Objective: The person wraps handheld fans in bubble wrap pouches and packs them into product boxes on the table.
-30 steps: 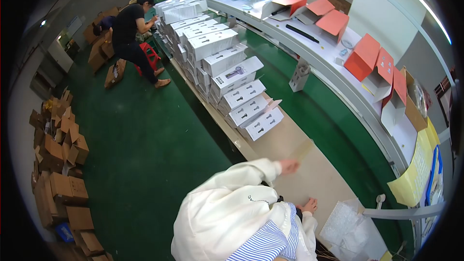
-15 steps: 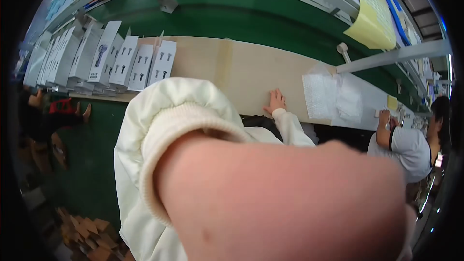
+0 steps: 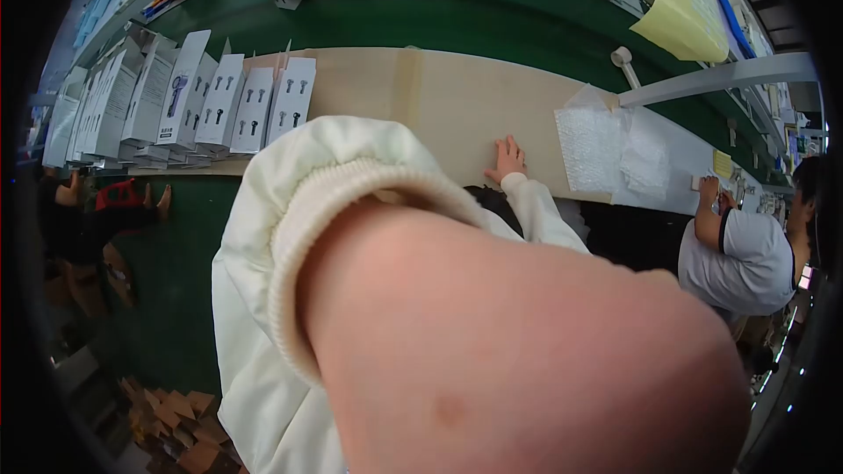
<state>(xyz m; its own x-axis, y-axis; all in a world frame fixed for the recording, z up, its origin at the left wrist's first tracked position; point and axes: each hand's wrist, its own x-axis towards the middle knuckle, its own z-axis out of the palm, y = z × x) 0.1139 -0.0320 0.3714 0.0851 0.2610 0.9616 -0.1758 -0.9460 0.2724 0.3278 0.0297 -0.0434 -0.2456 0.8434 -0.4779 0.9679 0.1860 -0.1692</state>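
My left hand (image 3: 580, 342) is very close to the camera, its back and wrist filling the lower middle of the view. Its fingers are hidden, so what it holds, if anything, does not show. A cream sleeve with a ribbed cuff surrounds that forearm. Farther off, my right hand (image 3: 507, 160) lies flat on the tan tabletop (image 3: 465, 92), fingers apart and nothing in them. Just to its right are bubble wrap bags (image 3: 588, 149).
White printed boxes (image 3: 255, 110) stand in a row at the table's left end. A person in a white shirt (image 3: 733, 254) works at the right; another person (image 3: 79, 219) sits at the far left. Brown cartons (image 3: 180, 426) lie on the floor. A metal shelf rail (image 3: 720, 77) crosses the upper right.
The view has tilted slightly, so the table and boxes sit higher in the picture. My left hand has shifted a little before the camera. My right hand stays flat on the table.
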